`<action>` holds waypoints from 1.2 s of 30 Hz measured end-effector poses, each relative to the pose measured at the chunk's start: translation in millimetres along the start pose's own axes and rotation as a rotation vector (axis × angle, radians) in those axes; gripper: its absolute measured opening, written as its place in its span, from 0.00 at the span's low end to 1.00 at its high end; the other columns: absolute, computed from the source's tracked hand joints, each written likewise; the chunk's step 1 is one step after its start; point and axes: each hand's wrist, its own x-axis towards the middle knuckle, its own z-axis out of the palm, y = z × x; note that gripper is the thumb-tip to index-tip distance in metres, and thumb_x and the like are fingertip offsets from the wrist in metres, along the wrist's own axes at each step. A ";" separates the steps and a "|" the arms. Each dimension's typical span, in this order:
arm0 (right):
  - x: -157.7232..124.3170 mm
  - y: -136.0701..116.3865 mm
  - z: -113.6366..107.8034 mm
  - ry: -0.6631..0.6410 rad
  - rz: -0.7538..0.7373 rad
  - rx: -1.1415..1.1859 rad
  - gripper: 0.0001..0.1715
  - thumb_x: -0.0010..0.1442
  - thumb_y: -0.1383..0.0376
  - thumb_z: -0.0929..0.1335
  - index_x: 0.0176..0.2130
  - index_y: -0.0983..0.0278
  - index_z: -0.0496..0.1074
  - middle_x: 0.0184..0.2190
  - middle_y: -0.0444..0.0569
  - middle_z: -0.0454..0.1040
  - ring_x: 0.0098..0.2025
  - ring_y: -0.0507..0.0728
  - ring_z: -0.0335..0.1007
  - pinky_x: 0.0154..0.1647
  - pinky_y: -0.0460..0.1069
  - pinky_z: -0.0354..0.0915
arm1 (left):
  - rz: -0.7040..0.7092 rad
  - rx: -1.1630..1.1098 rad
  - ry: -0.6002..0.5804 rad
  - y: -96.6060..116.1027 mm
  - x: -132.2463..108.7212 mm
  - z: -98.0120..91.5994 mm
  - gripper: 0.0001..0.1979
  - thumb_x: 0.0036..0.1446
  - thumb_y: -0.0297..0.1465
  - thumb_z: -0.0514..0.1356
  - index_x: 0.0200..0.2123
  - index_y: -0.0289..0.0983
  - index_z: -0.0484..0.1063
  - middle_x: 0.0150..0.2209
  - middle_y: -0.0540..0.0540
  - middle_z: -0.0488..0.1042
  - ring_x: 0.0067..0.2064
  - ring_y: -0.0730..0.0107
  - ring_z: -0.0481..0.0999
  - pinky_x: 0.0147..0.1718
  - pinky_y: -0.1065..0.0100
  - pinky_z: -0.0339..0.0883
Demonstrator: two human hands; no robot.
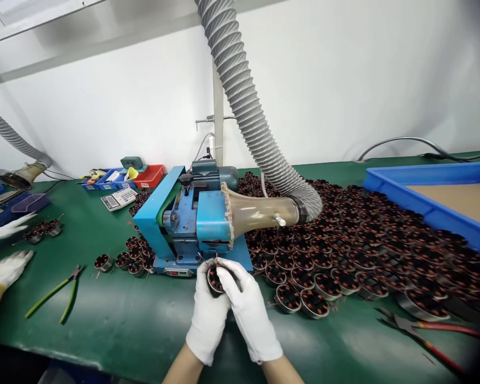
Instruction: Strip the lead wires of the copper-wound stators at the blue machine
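Note:
My left hand [208, 314], in a white glove, is wrapped round a motor stator [215, 281], a round metal ring with dark core and copper windings. My right hand [246, 304], also gloved, is closed at the stator's upper edge, its fingertips pinching the thin reddish lead wires [217, 259] that stick up there. Both hands are just in front of the blue belt machine [214, 213], with the wires pointing at its lower front. Part of the stator is hidden by my fingers.
Many stators [316, 256] cover the bench to the right, with a smaller group [136, 258] left of the machine. Green-handled pliers [60, 293] and red-handled pliers [428, 328] lie open. A blue tray [424, 197] stands far right. Another person's gloved hands [8, 269] are at the left.

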 end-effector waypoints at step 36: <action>35.4 8.4 7.3 0.099 -0.041 -0.138 0.13 0.59 0.61 0.63 0.35 0.64 0.76 0.34 0.53 0.75 0.39 0.60 0.72 0.44 0.56 0.67 | 0.003 -0.196 0.005 8.7 28.6 20.7 0.16 0.44 0.25 0.62 0.39 0.39 0.67 0.40 0.46 0.77 0.41 0.67 0.77 0.43 0.67 0.69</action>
